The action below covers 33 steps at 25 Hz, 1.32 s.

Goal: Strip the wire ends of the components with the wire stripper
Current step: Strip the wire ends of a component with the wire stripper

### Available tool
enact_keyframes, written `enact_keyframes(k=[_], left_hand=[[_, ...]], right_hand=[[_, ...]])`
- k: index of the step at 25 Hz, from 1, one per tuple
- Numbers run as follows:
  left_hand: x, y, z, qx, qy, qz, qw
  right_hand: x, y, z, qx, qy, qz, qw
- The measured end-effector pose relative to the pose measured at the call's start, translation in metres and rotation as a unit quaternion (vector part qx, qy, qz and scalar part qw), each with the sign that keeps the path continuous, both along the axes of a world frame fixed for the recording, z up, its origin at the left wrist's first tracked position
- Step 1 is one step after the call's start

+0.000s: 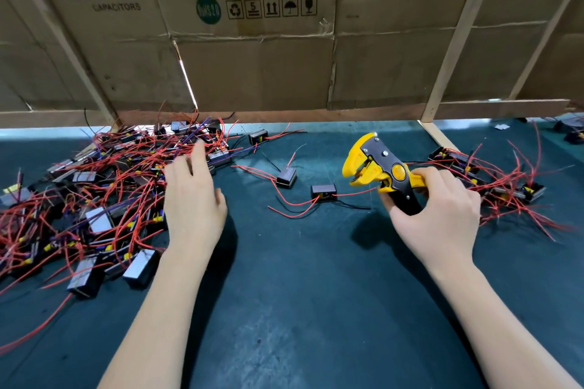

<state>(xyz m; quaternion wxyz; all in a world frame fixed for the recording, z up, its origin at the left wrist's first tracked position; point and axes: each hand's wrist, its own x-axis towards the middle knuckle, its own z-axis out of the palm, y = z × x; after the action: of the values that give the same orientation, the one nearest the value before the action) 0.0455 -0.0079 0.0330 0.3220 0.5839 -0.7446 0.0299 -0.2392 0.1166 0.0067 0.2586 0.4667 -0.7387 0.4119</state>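
A yellow and black wire stripper (377,167) is held above the dark green mat, its jaws pointing left and up; my right hand (437,215) grips its handles. My left hand (194,199) hovers with straight, spread fingers over the right edge of a big heap of small black components with red wires (94,193), holding nothing. Two loose components lie in the middle: one (287,176) further back and one (323,192) just left of the stripper, its red wire running towards the jaws.
A smaller pile of components with red wires (493,180) lies at the right, behind my right hand. A cardboard wall on a wooden frame (259,73) closes the back of the bench. Another single component (258,137) sits near that wall. The green mat (300,294) stretches towards me.
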Motion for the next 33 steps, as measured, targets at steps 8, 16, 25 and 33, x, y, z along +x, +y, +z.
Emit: enact_keyframes(k=[8,16,25,33], left_hand=[[-0.007,0.002,0.001,-0.178,0.079,-0.133,0.972],[-0.063,0.018,-0.035,0.042,-0.080,-0.352,0.932],[-0.062,0.026,-0.023,0.128,0.199,-0.308,0.921],[-0.053,0.027,-0.019,-0.041,0.025,-0.185,0.982]], right_hand=[[-0.001,0.002,0.000,-0.005,0.001,-0.003,1.000],[-0.001,0.000,-0.001,-0.003,0.008,-0.003,1.000],[-0.002,0.001,0.000,-0.012,-0.010,-0.002,1.000],[-0.002,0.000,0.000,-0.007,-0.013,-0.004,1.000]])
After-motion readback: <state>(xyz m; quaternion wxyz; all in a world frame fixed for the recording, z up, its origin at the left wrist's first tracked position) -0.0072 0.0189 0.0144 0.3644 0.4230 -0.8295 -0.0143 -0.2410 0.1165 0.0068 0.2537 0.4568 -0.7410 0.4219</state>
